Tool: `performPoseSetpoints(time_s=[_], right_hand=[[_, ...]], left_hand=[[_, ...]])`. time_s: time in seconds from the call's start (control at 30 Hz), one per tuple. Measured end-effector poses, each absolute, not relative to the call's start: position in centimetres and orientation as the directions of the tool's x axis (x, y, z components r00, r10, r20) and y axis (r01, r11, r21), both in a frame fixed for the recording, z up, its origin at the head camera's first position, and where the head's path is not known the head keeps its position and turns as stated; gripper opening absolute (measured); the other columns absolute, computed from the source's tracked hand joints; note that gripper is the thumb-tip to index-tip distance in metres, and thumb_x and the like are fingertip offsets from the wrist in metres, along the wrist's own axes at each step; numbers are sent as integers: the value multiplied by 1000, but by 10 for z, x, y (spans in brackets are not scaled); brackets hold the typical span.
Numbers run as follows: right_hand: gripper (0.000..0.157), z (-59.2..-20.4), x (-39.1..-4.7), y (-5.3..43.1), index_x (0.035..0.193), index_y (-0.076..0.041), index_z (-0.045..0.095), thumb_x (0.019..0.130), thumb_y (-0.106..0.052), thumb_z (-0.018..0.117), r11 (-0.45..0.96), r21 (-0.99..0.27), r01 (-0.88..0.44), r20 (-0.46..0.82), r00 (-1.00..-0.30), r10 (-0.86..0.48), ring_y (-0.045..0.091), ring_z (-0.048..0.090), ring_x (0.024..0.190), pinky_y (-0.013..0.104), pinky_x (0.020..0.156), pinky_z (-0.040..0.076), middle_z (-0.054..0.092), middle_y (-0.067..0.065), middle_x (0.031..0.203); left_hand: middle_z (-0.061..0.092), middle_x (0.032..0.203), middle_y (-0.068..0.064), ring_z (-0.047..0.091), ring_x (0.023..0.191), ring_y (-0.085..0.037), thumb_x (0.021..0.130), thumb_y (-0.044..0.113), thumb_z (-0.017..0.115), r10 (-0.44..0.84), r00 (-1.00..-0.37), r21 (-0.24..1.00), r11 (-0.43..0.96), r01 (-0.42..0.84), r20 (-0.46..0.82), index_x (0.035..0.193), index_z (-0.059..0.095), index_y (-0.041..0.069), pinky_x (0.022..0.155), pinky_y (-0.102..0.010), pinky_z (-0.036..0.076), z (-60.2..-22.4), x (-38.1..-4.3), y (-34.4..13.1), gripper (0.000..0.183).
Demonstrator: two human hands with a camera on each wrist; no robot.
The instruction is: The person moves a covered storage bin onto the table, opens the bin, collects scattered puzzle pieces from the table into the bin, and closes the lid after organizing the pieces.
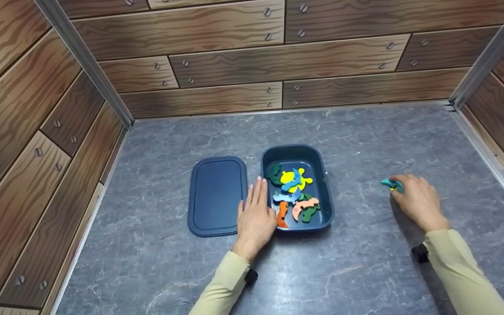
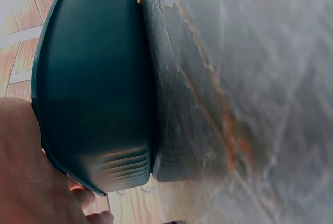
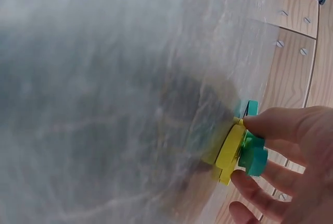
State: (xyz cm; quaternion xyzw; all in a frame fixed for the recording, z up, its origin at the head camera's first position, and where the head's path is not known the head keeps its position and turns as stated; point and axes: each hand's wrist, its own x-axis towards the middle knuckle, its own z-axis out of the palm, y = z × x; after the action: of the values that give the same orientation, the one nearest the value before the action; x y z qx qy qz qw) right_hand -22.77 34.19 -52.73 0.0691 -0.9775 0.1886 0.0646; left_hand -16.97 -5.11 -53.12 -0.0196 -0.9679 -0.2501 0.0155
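Observation:
A dark blue rectangular container [image 1: 327, 192] holds several flat, animal-like pieces. Among them are a yellow turtle-shaped piece [image 1: 305, 180], an orange piece [image 1: 282, 214] and a peach piece [image 1: 303, 207]. With its fingers straight, my left hand [image 1: 256, 223] rests along the container's left rim. Off to the right, my right hand [image 1: 419, 200] pinches a teal piece [image 3: 254, 156] between thumb and fingers. Right against that piece is a yellow piece [image 3: 230, 148], low over the tabletop in the right wrist view. The right palm hides part of both in the head view.
A dark blue lid [image 1: 217, 197] lies flat on the table, left of the container. The grey marbled tabletop [image 1: 155, 262] is bounded by wood-patterned panels [image 1: 225, 48] at the back and both sides. Metal strips [image 1: 488, 144] run along its edges.

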Motion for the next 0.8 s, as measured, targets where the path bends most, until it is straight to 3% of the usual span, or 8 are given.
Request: performPoseSetpoints(time_s=[0.3, 0.53, 0.8], right_hand=[[34, -527, -228, 341, 121, 8, 63, 89, -3, 68, 892, -420, -166, 163, -981, -106, 53, 57, 95, 64, 75, 44, 61, 33, 113], [28, -528, -229, 343, 114, 8, 66, 88, -1, 68, 882, -433, -184, 212, -972, -99, 46, 62, 75, 58, 60, 47, 65, 34, 103], [28, -529, -228, 339, 115, 7, 66, 89, -2, 69, 882, -434, -183, 207, -973, -99, 37, 61, 67, 52, 55, 47, 65, 33, 104]], left_hand=[[8, 164, 6, 13, 149, -22, 99, 23, 46, 27, -998, 486, 873, 50, 55, 159, 14, 20, 114, -58, 17, -531, -169, -50, 68], [8, 164, 5, 13, 149, -23, 99, 20, 46, 33, -998, 494, 867, 59, 62, 160, 14, 20, 114, -58, 18, -531, -168, -51, 68], [7, 164, 6, 12, 149, -22, 99, 21, 46, 30, -998, 491, 870, 51, 50, 159, 14, 20, 114, -57, 17, -530, -168, -51, 69]])
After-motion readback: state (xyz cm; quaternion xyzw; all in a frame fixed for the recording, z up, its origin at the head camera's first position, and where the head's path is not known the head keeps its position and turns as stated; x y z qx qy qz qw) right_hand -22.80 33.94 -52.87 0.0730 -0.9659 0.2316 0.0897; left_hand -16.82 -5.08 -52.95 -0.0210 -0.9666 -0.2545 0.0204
